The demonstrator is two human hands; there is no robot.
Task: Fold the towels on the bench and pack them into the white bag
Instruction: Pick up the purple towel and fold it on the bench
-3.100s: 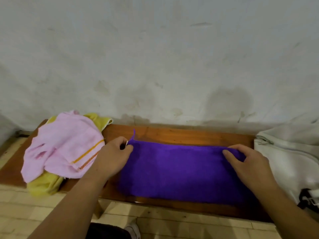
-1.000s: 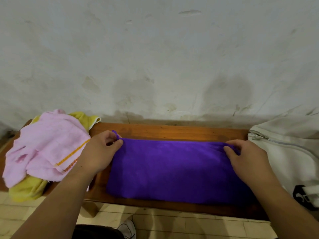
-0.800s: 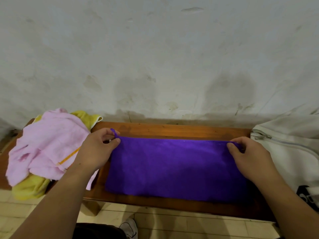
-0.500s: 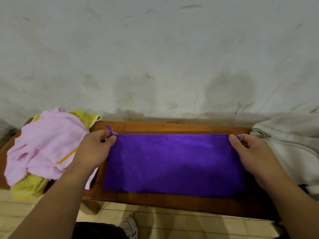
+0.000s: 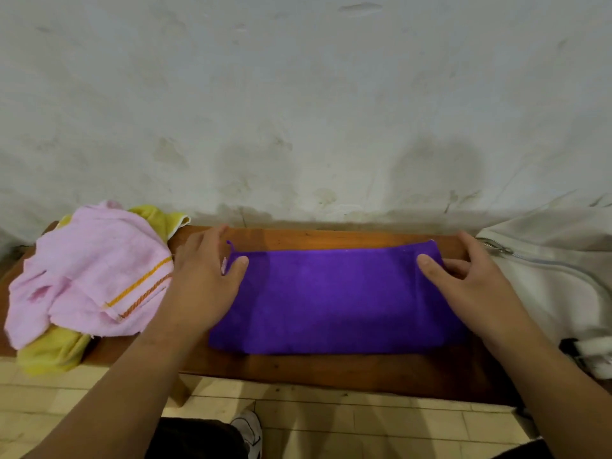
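Your left hand point(image 5: 205, 283) lies flat over the left end of the purple towel point(image 5: 331, 299), fingers straight and released, the thumb tip resting on the cloth. Your right hand point(image 5: 470, 286) lies likewise over the right end, thumb on the cloth, fingers loosely spread and gripping nothing. The towel stretches between your two hands on the worktop point(image 5: 331, 369), a long folded band, smooth and deep violet, its near edge slightly uneven (a small loop of the same colour sticks up at the far corner, just beside your left fingers). Outward of your left hand, just beside it, a crumpled pink towel point(image 5: 89, 276) with orange stripes is heaped on a yellow towel point(image 5: 49, 356). Outward of your right hand, near the fingers, lies the white bag point(image 5: 546, 276), a zip showing along its edge.
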